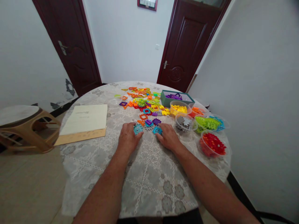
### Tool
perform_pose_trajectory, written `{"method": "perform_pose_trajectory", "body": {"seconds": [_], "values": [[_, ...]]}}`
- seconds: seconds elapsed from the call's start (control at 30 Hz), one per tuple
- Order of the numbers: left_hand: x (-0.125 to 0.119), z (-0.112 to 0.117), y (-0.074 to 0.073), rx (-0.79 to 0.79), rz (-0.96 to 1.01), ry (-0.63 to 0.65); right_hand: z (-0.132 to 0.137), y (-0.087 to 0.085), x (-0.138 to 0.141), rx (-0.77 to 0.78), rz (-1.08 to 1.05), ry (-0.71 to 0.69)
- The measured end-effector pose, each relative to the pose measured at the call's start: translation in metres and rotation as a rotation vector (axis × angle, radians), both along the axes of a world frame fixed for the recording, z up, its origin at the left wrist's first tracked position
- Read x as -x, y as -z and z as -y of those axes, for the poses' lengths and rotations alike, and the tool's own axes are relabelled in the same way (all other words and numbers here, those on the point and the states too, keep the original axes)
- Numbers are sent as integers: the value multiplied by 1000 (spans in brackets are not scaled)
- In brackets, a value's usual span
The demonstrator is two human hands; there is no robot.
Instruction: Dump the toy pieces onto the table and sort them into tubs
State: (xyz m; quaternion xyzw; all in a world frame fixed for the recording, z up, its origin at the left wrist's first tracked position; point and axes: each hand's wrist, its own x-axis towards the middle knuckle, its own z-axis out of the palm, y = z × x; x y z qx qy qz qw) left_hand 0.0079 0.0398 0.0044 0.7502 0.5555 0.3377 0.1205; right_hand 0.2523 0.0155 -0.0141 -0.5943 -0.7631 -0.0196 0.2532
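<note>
My left hand (pixel 128 137) rests on the lace-covered round table (pixel 149 174), fingers curled round a teal interlocking plastic piece (pixel 138 128). My right hand (pixel 167 136) lies beside it, fingertips pinching a second teal piece (pixel 157 130). Just beyond both hands spreads a loose pile of coloured plastic pieces (pixel 146 102) in orange, green, yellow, purple and red.
Clear tubs stand at the right: yellow (pixel 178 109), grey (pixel 185 122), green and teal (pixel 207 123), red (pixel 213 144), orange (pixel 197 111). A teal box (pixel 177 97) holds purple pieces. A cream booklet (pixel 85 119) lies left. A wooden stool (pixel 25 127) stands beside the table.
</note>
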Motion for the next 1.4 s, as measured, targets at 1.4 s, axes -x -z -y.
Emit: {"method": "perform_pose_trajectory", "body": {"seconds": [1.4], "values": [[-2,-25,24,-203,-322,139,33,-88,-347,-60,-537,904]]}}
